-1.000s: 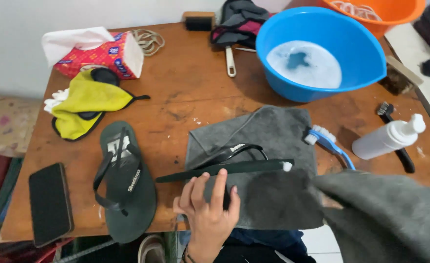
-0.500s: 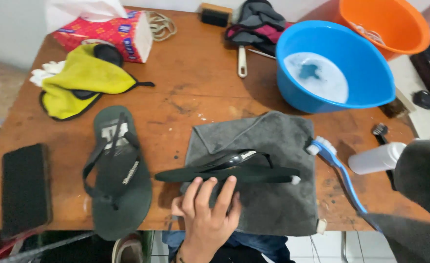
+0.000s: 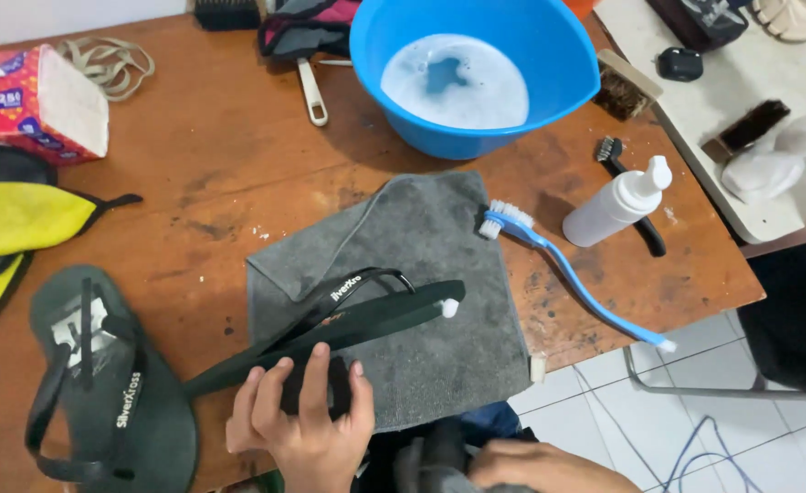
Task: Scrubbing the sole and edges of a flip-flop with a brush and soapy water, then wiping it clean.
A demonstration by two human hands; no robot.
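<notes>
A worn brown wooden table fills the head view, with white floor tiles past its near right corner and a pale side surface at the upper right.

On a grey towel spread across the table's near middle, a dark green flip-flop stands on its edge, strap facing up and away, its toe end showing a patch of white foam. The left hand holds it by the heel end, fingers curled over the sole. Its mate lies flat, strap up, just to the left on the bare wood. The right hand sits low at the bottom edge, resting on dark cloth below the table line; whether it grips that cloth I cannot tell.

A blue toothbrush lies with its bristles touching the towel's right edge, its handle tip reaching past the table's edge. A white pump bottle lies just beside it, near a blue basin of soapy water. A yellow cloth and a tissue box are at far left.

Risks, as I judge them: the sandal, balanced on its thin edge and held only at one end, could flop over or slide on the towel; the overhanging toothbrush could be knocked to the floor by a careless arm.
</notes>
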